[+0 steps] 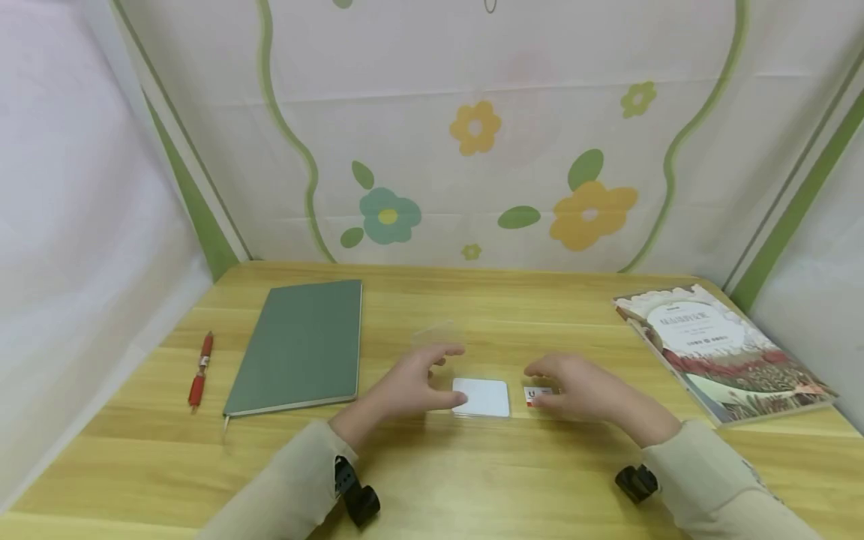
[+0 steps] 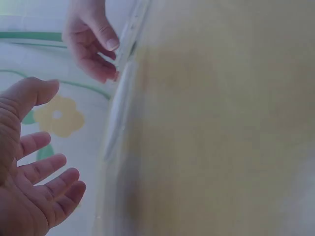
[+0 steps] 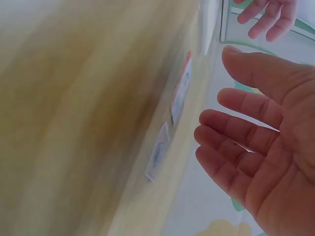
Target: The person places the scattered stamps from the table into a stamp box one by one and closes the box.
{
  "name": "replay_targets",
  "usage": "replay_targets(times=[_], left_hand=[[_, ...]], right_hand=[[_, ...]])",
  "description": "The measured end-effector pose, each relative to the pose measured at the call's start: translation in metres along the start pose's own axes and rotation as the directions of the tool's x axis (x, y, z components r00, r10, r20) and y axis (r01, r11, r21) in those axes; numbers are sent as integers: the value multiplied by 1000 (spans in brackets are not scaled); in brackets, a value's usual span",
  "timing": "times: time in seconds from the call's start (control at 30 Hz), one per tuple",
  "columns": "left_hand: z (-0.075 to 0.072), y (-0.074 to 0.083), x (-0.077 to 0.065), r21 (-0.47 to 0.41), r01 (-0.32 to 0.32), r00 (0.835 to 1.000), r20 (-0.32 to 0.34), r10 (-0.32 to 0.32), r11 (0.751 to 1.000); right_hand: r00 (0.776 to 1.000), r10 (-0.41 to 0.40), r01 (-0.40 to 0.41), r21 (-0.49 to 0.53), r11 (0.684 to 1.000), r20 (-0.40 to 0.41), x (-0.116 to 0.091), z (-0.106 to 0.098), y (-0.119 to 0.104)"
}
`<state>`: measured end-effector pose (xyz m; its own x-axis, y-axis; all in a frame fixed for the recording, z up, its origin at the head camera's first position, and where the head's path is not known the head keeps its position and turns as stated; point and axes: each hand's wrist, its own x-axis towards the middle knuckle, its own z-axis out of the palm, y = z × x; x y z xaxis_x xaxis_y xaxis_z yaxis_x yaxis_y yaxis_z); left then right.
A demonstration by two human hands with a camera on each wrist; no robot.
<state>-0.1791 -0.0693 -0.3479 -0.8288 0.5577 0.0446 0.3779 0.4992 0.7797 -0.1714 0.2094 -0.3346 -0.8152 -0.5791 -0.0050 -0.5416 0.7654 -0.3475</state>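
Note:
My left hand (image 1: 413, 381) hovers over the wooden table, its fingers loosely bent and holding nothing. Beside its thumb lies a white rectangular card or flat pack (image 1: 481, 397), apparently in a clear case. Behind that hand a clear plastic piece (image 1: 435, 332) is faintly visible. My right hand (image 1: 589, 388), also relaxed and holding nothing, is over a small white card (image 1: 529, 394) with red and black print, partly hidden by the thumb. In the right wrist view, the red-edged card (image 3: 182, 88) lies near a second small pale piece (image 3: 157, 152).
On the left are a green notebook (image 1: 304, 345) and a red pen (image 1: 201, 371). A book with a floral cover (image 1: 725, 352) lies at the right. Floral cloth (image 1: 432, 172) hangs behind the table (image 1: 432, 480). Both wrists carry small black cameras.

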Motion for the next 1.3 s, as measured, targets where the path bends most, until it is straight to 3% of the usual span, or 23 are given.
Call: replay_targets(times=[0.23, 0.43, 0.63, 0.87, 1.3], left_hand=[[17, -7, -2, -101, 64, 998, -11, -66, 993], [27, -15, 2, -120, 87, 995, -39, -93, 989], [33, -22, 2, -142, 124, 988, -70, -135, 982], [35, -23, 2, -116, 151, 981, -105, -163, 982], [38, -22, -2, -97, 127, 983, -118, -139, 987]], right_hand=[[1000, -2, 2, -27, 1000, 21, -2, 4, 3], [1000, 0, 0, -12, 1000, 24, -4, 8, 7], [999, -43, 43, -16, 999, -29, -2, 12, 11], [998, 1, 1, 28, 1000, -56, 1, 11, 12], [997, 78, -79, 91, 993, 10, 8, 10, 15]])
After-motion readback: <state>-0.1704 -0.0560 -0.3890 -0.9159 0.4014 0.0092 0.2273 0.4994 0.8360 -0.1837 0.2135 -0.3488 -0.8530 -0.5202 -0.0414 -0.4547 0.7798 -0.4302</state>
